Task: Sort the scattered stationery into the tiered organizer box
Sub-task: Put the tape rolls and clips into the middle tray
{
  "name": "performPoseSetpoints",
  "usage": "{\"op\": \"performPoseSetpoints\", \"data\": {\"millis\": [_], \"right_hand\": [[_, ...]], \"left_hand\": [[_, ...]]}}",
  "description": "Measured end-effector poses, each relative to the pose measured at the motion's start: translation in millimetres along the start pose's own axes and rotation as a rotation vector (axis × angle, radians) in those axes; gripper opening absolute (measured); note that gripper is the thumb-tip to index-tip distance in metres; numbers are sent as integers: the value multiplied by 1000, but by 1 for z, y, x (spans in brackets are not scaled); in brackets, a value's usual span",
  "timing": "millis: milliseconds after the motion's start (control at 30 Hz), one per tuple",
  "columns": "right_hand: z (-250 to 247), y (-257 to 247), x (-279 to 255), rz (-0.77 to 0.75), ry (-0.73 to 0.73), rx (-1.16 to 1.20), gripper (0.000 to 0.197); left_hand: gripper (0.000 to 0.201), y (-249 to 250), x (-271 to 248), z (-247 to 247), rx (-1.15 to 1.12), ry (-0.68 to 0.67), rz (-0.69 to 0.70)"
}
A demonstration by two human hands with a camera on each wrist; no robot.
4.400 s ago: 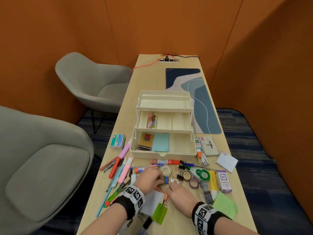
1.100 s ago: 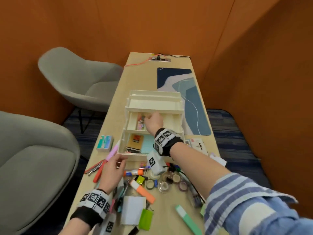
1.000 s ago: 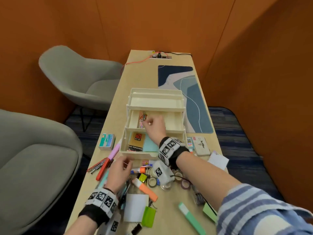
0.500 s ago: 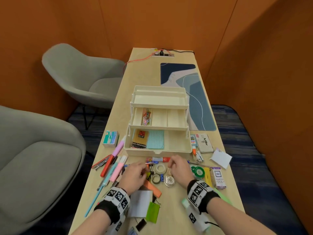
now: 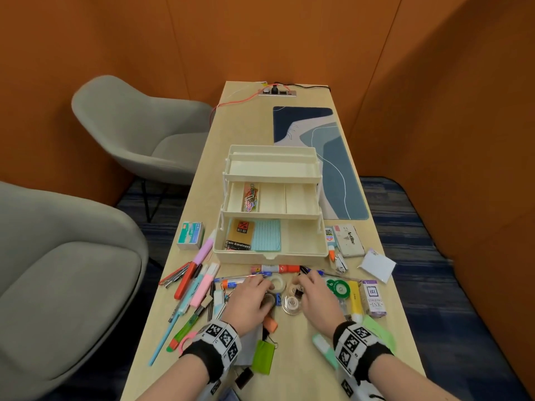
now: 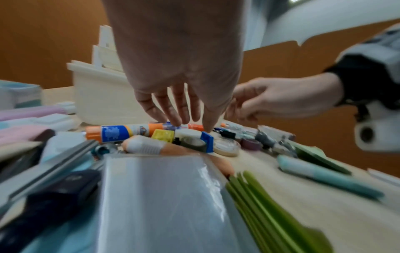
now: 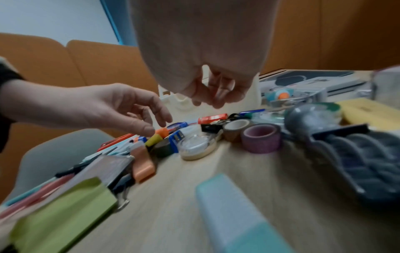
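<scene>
Both hands hover over the stationery heaped just in front of the tiered organizer box (image 5: 272, 215) on the desk (image 5: 292, 351), the left hand (image 5: 249, 305) with loose fingers (image 6: 173, 109) brushing a white tape roll (image 5: 277, 283), the right hand (image 5: 316, 301) lightly curled and empty, seemingly choosing small items to lift.

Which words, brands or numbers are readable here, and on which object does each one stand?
"BEST BUY" and "Coin Envelopes": brown packet in the organizer box's bottom tier.
"Artline": white box right of the organizer.
"STAMP PAD INK": small purple-and-white box.
Glue stick label, green staple box: unreadable.
</scene>
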State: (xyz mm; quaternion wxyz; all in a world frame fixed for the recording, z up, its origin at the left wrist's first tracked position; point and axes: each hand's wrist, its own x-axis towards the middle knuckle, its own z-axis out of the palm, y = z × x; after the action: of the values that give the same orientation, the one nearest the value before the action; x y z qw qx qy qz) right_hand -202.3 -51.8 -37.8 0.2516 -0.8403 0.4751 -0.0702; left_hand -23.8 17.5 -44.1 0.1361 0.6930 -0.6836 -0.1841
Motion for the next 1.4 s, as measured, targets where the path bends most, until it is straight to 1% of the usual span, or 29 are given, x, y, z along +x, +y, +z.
{"op": "performPoseSetpoints", "data": {"millis": [100, 167, 233, 300, 367, 433, 500, 533, 600, 667, 767, 833, 900, 1033, 1133, 1200, 1233, 1400], "right_hand": [[-13, 16, -3, 141, 120, 9, 29], [-22, 27, -6, 223, 144, 44, 32], [-28, 37, -10, 269, 166, 65, 30], [-30, 45, -15, 282, 178, 66, 27], [-31, 50, -22, 284, 175, 61, 23], [-27, 54, -27, 246, 150, 28, 19], [-21, 52, -29, 152, 117, -25, 14], [-17, 49, -29, 98, 93, -52, 15], [-8, 40, -26, 0, 39, -101, 24], [-4, 28, -21, -41, 7, -131, 32], [-3, 18, -12, -43, 18, -127, 30], [-6, 15, -9, -40, 21, -127, 26], [-8, 16, -7, -43, 34, -116, 24], [-11, 22, -10, -27, 85, -72, 24], [-16, 30, -15, -1, 88, -40, 24], [-19, 35, -17, 25, 96, -16, 21], [-20, 37, -17, 37, 98, -6, 18], [-19, 44, -16, 76, 110, 32, 12]], "left_hand": [[41, 11, 7, 4, 147, -83, 96], [39, 19, 13, 7, 211, -131, 101], [37, 23, 18, 9, 267, -161, 94], [34, 24, 21, 10, 253, -154, 86], [30, 21, 21, 8, 165, -122, 73], [27, 16, 17, 2, 45, -63, 51], [25, 12, 13, -3, -71, -20, -8], [24, 10, 11, -6, -128, -12, -45], [19, 8, 6, -9, -224, 9, -110], [15, 8, 4, -10, -289, 35, -146], [18, 9, 11, -21, -351, 74, -182], [21, 11, 26, -41, -409, 136, -186], [20, 15, 49, -70, -421, 238, -166], [11, 12, 112, -129, -489, 423, -122], [13, 2, 159, -157, -560, 541, -165], [16, -6, 185, -170, -561, 589, -202], [16, -12, 197, -176, -527, 606, -216], [12, -53, 248, -192, -296, 606, -377]]}}
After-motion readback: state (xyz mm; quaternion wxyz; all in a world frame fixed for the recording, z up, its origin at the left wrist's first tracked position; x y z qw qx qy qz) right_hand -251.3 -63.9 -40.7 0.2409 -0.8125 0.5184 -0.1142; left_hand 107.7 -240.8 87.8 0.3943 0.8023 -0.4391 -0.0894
